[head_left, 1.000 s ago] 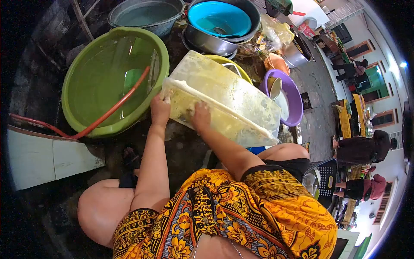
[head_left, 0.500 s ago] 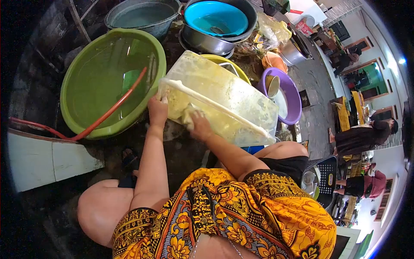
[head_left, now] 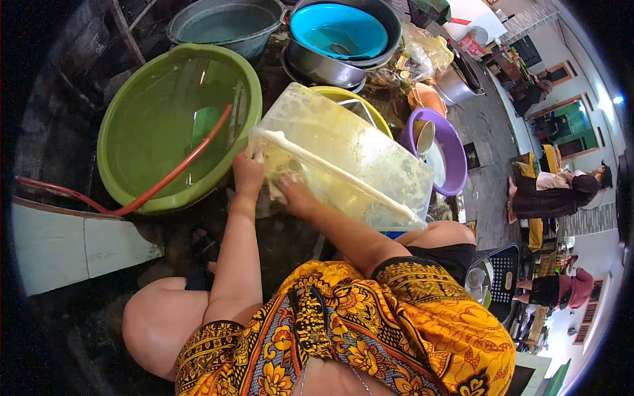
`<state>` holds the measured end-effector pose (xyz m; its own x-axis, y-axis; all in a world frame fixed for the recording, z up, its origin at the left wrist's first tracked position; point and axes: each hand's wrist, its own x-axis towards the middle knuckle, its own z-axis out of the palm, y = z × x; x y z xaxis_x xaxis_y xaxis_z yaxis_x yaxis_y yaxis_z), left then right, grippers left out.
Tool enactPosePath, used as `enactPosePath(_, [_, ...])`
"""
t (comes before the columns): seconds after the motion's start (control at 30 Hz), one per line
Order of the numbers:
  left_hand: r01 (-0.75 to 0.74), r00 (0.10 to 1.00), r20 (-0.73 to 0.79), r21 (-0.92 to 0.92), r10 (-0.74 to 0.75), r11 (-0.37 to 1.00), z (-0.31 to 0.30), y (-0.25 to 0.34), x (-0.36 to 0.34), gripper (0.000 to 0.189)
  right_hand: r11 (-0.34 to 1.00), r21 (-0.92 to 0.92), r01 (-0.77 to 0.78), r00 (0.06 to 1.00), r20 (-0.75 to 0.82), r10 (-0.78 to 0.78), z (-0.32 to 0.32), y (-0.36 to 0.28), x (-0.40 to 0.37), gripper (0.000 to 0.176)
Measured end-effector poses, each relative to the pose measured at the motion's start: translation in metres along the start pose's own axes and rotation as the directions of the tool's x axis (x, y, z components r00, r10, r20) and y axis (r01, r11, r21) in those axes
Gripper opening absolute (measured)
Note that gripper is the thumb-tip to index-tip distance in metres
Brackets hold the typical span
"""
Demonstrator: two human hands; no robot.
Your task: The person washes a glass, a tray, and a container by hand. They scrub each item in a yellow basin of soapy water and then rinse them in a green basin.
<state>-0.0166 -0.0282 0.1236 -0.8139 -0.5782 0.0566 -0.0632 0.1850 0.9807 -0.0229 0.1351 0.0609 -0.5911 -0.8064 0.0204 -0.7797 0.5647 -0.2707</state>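
Observation:
A clear plastic tub [head_left: 350,152], smeared with yellow residue and foam, is tilted on its side in front of me. My left hand [head_left: 247,173] grips its near left corner by the white rim. My right hand [head_left: 294,195] presses a pale, soapy sponge or cloth against the tub's side wall, low near the floor. A big green basin [head_left: 132,178] of water with a red hose [head_left: 178,165] running into it stands to the left of the tub.
Behind the tub sit a yellow basin [head_left: 343,94], a purple basin [head_left: 456,155] with a cup inside, a blue bowl [head_left: 337,30] stacked in metal bowls, and a grey tub [head_left: 224,20] of water. White tiles [head_left: 79,244] lie at left. People stand at far right.
My right hand has slid down and leftward along the tub's side, from near the rim to its lower edge. The left hand keeps its hold on the corner.

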Motion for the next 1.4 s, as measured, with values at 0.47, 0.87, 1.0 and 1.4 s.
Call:
enactPosePath(0.47, [-0.065,0.997,-0.030,0.058,0.067,0.996,0.003,-0.009,0.004,0.023,0.951,0.022,-0.308,0.939,-0.150,0.308,0.022,-0.007,0.042,0.054])
enactPosePath(0.87, [-0.195,0.971,-0.117,0.110,0.208,0.974,0.006,-0.001,0.000,0.024,0.612,0.067,-0.788,0.596,-0.164,0.786,-0.011,0.041,-0.093,0.063])
enactPosePath(1.0, [-0.166,0.978,-0.111,0.089,0.175,0.982,0.010,-0.010,0.002,0.025,0.752,0.022,-0.659,0.727,-0.238,0.644,0.004,0.009,-0.046,0.062])
enactPosePath(1.4, [-0.171,0.982,-0.069,0.068,0.176,0.983,0.008,-0.022,0.006,0.029,0.966,0.186,-0.182,0.980,-0.046,0.194,0.007,-0.011,-0.008,0.051])
